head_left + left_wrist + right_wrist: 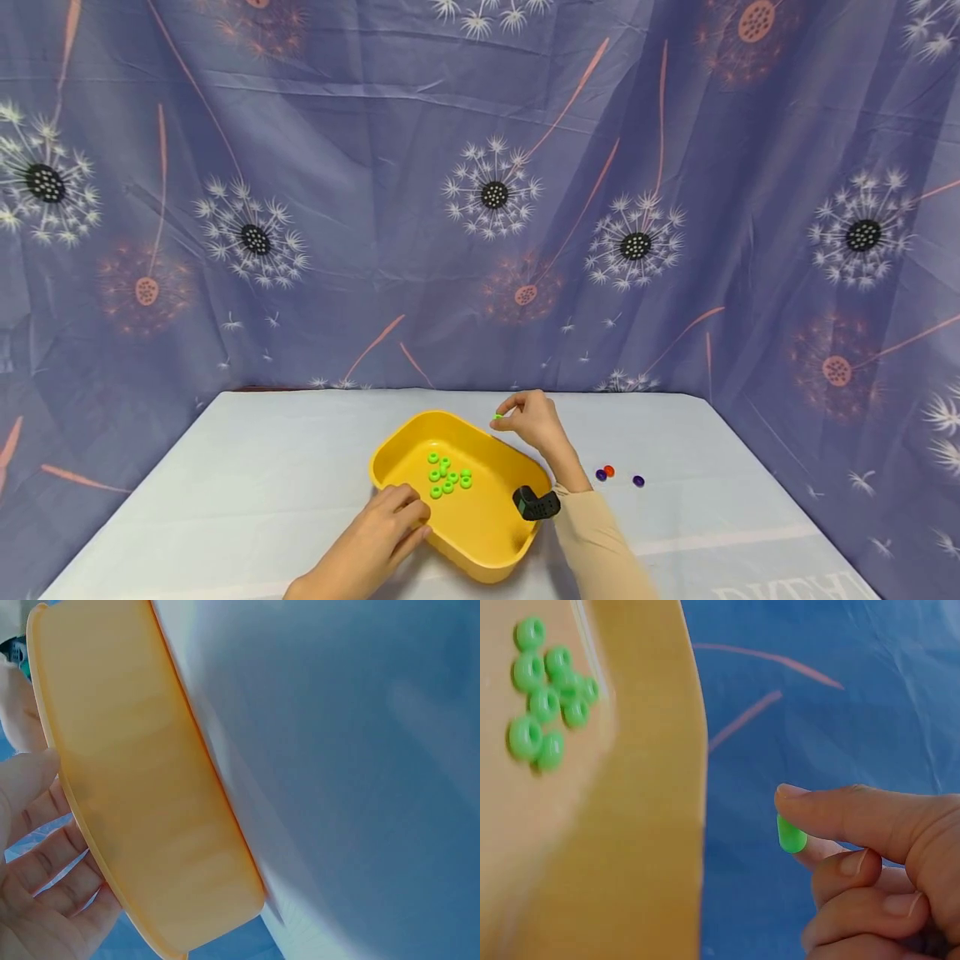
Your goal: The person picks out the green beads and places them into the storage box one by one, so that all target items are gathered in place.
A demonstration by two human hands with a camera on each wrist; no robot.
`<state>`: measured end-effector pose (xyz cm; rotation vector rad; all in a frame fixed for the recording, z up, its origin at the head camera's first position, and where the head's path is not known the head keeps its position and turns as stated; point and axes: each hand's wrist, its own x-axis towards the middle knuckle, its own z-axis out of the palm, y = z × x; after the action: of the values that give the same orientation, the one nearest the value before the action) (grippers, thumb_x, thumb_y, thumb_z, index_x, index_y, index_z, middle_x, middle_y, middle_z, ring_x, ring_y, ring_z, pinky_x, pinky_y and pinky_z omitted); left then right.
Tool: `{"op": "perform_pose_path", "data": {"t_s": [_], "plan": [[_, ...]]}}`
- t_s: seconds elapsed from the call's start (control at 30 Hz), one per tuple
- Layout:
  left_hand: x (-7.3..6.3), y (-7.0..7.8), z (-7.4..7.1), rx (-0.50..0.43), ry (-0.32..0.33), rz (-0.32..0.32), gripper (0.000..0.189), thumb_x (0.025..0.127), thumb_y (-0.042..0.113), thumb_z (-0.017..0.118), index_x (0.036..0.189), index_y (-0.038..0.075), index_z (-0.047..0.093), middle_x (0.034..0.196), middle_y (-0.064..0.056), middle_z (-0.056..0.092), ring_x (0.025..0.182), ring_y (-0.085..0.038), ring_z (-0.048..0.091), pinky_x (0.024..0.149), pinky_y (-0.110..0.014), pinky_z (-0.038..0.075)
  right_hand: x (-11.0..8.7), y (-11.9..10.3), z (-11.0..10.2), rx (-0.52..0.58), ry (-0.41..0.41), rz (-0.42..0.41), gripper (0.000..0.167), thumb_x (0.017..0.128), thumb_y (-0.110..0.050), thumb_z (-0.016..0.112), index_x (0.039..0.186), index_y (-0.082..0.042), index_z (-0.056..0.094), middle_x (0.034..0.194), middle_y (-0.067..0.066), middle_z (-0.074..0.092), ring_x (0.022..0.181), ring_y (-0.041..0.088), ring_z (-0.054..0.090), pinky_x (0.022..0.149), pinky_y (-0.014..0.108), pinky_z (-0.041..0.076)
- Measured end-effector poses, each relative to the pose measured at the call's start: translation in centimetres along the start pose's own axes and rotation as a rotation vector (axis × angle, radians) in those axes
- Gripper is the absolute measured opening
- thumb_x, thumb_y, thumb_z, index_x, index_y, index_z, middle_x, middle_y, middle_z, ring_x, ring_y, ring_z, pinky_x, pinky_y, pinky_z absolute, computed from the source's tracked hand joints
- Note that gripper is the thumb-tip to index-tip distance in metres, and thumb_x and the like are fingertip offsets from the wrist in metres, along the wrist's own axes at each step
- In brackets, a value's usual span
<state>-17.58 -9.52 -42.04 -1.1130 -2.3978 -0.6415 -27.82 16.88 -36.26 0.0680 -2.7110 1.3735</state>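
Note:
Between thumb and forefinger my right hand (536, 421) pinches a green bead (790, 835), held up just beyond the far right side of a yellow plastic tub (480, 521). Its other fingers are curled in. My left hand (382, 533) holds the near left rim of the tub, with fingertips over the edge and the thumb at the rim in the left wrist view. Several green beads (448, 487) lie in a loose cluster on the tub's floor, toward its far left part.
On the white-covered table (247, 475), right of the tub, lie a purple bead (601, 475), an orange-red bead (609, 471) touching or close to it, and another purple bead (638, 481). A dandelion-print curtain (390, 250) hangs behind. A black wrist device (536, 504) is on the right wrist.

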Motion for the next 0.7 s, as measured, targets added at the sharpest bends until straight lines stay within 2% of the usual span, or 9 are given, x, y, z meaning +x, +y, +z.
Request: {"op": "perform_pose_path", "data": {"t_s": [0.17, 0.3, 0.47, 0.7], "plan": [[0.1, 0.0, -0.1, 0.013, 0.015, -0.004, 0.005, 0.093, 0.02, 0.07, 0.095, 0.018, 0.066, 0.097, 0.013, 0.052, 0.088, -0.003, 0.047, 0.074, -0.023, 0.048, 0.8, -1.6, 2.6, -0.053, -0.062, -0.048, 0.013, 0.078, -0.011, 0.083, 0.085, -0.006, 0.075, 0.071, 0.005, 0.056, 0.058, 0.017, 0.043, 0.053, 0.027, 0.037], [0.3, 0.1, 0.0, 0.011, 0.01, -0.006, 0.004, 0.094, 0.02, 0.069, 0.095, 0.018, 0.066, 0.097, 0.013, 0.052, 0.088, -0.003, 0.047, 0.074, -0.023, 0.048, 1.1, -2.3, 4.7, -0.134, -0.115, -0.069, 0.013, 0.077, -0.012, 0.084, 0.084, -0.006, 0.075, 0.076, 0.004, 0.06, 0.065, 0.018, 0.047, 0.056, 0.027, 0.04], [0.2, 0.1, 0.1, 0.014, -0.003, -0.007, 0.006, 0.096, 0.023, 0.065, 0.096, 0.018, 0.066, 0.098, 0.013, 0.052, 0.089, -0.003, 0.047, 0.075, -0.024, 0.048, 1.2, -2.5, 6.7, -0.229, -0.166, -0.046, 0.013, 0.077, -0.012, 0.085, 0.078, -0.009, 0.072, 0.08, 0.004, 0.064, 0.071, 0.019, 0.054, 0.063, 0.031, 0.047], [0.0, -0.1, 0.3, 0.037, 0.053, 0.019, 0.008, 0.091, 0.018, 0.071, 0.093, 0.02, 0.063, 0.096, 0.014, 0.052, 0.087, -0.003, 0.047, 0.075, -0.021, 0.046, 1.2, -2.6, 8.7, -0.261, -0.205, -0.04, 0.017, 0.076, -0.012, 0.085, 0.076, -0.009, 0.068, 0.077, 0.002, 0.062, 0.068, 0.019, 0.055, 0.061, 0.032, 0.047]]}}
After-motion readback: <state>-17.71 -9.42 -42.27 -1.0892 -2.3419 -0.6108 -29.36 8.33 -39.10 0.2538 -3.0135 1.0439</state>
